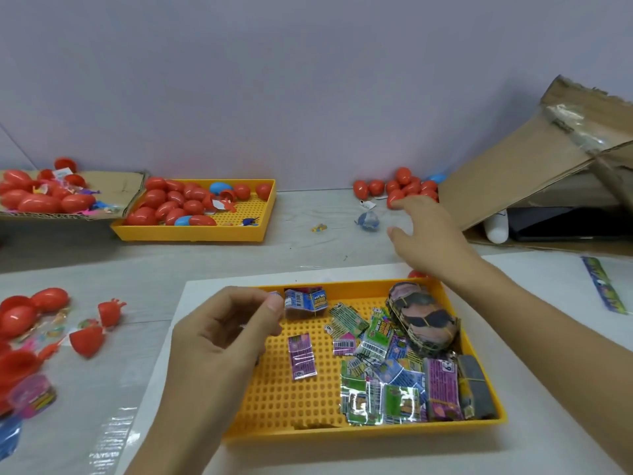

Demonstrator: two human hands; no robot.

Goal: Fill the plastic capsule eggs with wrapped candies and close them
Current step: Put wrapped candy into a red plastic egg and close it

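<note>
Two yellow trays (191, 233) (wrapped candies (383, 382) in the nearer), both hands (222, 334) above.

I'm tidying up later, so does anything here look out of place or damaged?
Yes. A torn cardboard box leans askew at the right. A small candy and a blue wrapped ball lie loose on the table, outside both yellow trays.
</note>
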